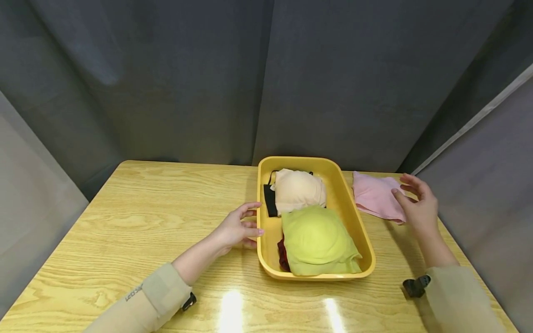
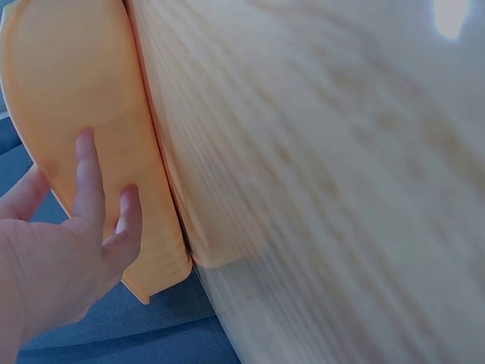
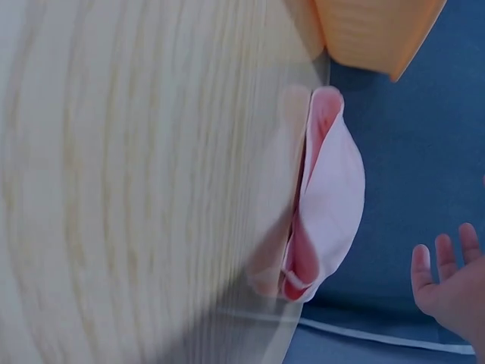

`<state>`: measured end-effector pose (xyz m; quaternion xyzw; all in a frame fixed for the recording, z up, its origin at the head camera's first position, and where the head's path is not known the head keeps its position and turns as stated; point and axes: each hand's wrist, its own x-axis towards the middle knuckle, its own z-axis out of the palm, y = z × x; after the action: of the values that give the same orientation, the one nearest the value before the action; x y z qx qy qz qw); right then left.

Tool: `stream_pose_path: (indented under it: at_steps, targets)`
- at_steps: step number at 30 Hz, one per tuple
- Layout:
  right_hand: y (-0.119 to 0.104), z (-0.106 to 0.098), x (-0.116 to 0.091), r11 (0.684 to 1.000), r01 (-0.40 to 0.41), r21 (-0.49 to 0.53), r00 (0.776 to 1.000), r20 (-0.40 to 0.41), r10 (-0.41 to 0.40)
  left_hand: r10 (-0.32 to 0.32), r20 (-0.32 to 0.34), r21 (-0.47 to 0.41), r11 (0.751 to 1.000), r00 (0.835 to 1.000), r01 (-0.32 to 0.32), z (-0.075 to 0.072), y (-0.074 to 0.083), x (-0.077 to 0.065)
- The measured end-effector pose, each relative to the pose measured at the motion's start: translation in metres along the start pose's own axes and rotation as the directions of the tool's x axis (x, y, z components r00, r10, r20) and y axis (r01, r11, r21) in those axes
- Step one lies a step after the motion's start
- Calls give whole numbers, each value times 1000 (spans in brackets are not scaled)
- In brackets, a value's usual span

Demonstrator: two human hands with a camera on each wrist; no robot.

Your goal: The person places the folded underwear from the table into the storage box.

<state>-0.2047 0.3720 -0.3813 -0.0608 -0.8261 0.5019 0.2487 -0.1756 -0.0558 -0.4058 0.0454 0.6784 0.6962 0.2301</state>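
Observation:
My left hand [image 1: 233, 230] is at the left side of a yellow plastic bin [image 1: 339, 194], fingers spread and fingertips right at its rim. In the left wrist view the fingers lie loosely along the bin's outer wall [image 2: 98, 83]. A folded yellow-green bra [image 1: 318, 240] lies in the bin's near half, partly covering a dark red piece of cloth [image 1: 283, 256]. Behind it sits a cream bra [image 1: 300, 189] over something black [image 1: 269, 200]. To the bin's right, a folded pink bra [image 1: 376, 196] rests on the table. My right hand [image 1: 418, 206], holding nothing, hovers at its right edge with fingers loosely bent.
The wooden table [image 1: 166, 208] ends just behind the bin and the pink bra. Dark grey curtains [image 1: 187, 92] hang at the back, and lighter cloth [image 1: 491, 162] closes off the right side. Both wrists carry a small black device [image 1: 416, 286].

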Motion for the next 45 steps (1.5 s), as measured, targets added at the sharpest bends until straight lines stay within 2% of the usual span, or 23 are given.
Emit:
stream_pose_path:
  at_steps: [8, 15, 19, 23, 29, 39, 45]
  targets:
    - [38, -3, 25, 984, -39, -173, 999, 19, 43, -1, -1, -4, 1000, 1000, 1, 0, 0, 0]
    - [49, -3, 31, 985, -55, -165, 998, 31, 61, -1, 2, -5, 1000, 1000, 1, 0, 0, 0]
    - [55, -5, 35, 972, -45, -231, 992, 103, 71, -3, 1, -8, 1000, 1000, 3, 1, 0, 0]
    - [59, -8, 41, 948, -45, -315, 975, 195, 111, -3, 1, -6, 1000, 1000, 3, 1, 1, 0]
    - [66, -11, 49, 921, -82, -382, 934, 294, 205, -4, 0, -7, 1000, 1000, 4, 1, 1, 0]
    - [83, -7, 61, 890, -142, -434, 889, 339, 307, -3, -3, -1, 1000, 1000, 3, 0, 0, 1]
    - [87, -3, 64, 885, -234, -402, 863, 333, 380, -2, 3, -2, 1000, 1000, 2, 0, 0, 2]
